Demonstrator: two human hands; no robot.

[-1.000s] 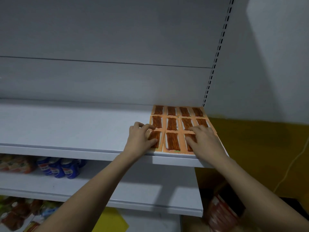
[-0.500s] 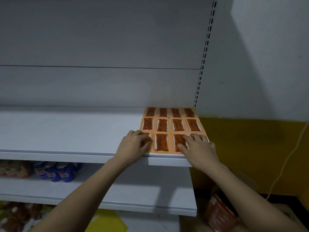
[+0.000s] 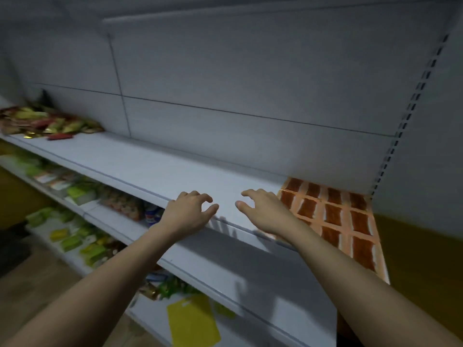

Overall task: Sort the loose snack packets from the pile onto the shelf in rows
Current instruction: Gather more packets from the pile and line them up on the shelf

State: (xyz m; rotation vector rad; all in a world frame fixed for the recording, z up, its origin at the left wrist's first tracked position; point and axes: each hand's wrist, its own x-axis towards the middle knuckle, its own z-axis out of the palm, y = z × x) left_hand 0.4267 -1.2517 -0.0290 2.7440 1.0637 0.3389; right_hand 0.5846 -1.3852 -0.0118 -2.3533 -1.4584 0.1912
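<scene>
Two bare hands hover over the front edge of the long white metal shelf (image 3: 155,169), neither holding anything: the left hand (image 3: 188,211) has its fingers loosely curled with thumb apart, and the right hand (image 3: 263,211) is spread, fingers relaxed and pointing left. A narrow stretch of bare shelf shows between the two thumbs. Just beside the right hand, on its far side, lie the flat orange snack packets with dark reddish-brown strips (image 3: 333,214), laid face up and edge to edge in a grid against the shelf's right end. Four columns can be counted across the back row and roughly four rows from back to front, though the right forearm hides the near-left corner, so the full count cannot be told. Laying them flat and tight likely keeps the rows straight and leaves the rest of the shelf free. Well apart from the left hand, at the far left end of the same shelf, sits one loose pile of mixed gold, green and red snack packets (image 3: 47,121), blurred and too jumbled to count. With both hands free and angled that way, the judgement is that fetching from the pile is the step at hand. Below the hands, lower shelves carry green packs (image 3: 77,194) and one yellow sheet (image 3: 193,319).
</scene>
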